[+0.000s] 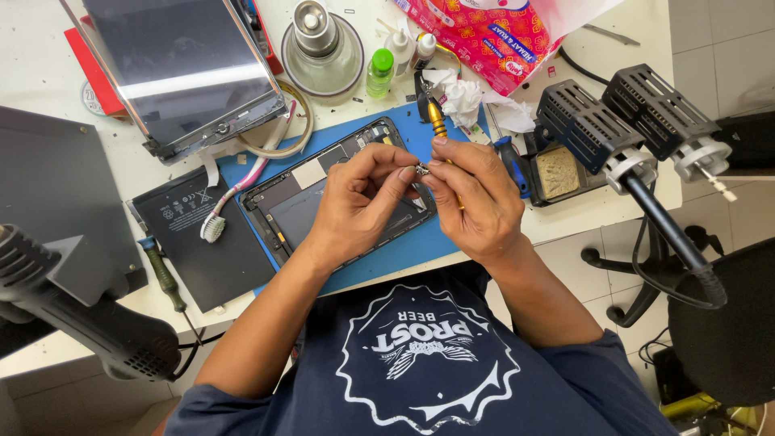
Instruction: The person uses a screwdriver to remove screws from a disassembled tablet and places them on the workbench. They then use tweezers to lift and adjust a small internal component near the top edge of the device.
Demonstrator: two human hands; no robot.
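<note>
At the far left we see a black hot-air gun (pixel 73 315) jutting in over the white table (pixel 32 73); beside it a dark battery pack (pixel 198 234) with a green-handled screwdriver (pixel 165 278) along its edge; above, a detached tablet screen (pixel 182 69) lies tilted. Moving in, a white toothbrush (pixel 230 202) rests on the blue mat (pixel 404 254); the opened tablet body (pixel 303 202) sits on that mat, partly under our hands. Our left hand (pixel 355 202) is pinched narrow, fingertips closed on a tiny metal part (pixel 421 169) held just above the tablet; our right hand (pixel 476 194) meets it there, also pinching the part, with a yellow-handled tool (pixel 437 121) tucked along its fingers. Further right a sponge tray (pixel 557 171); then two black soldering-iron holders (pixel 626 117) at the table edge.
</note>
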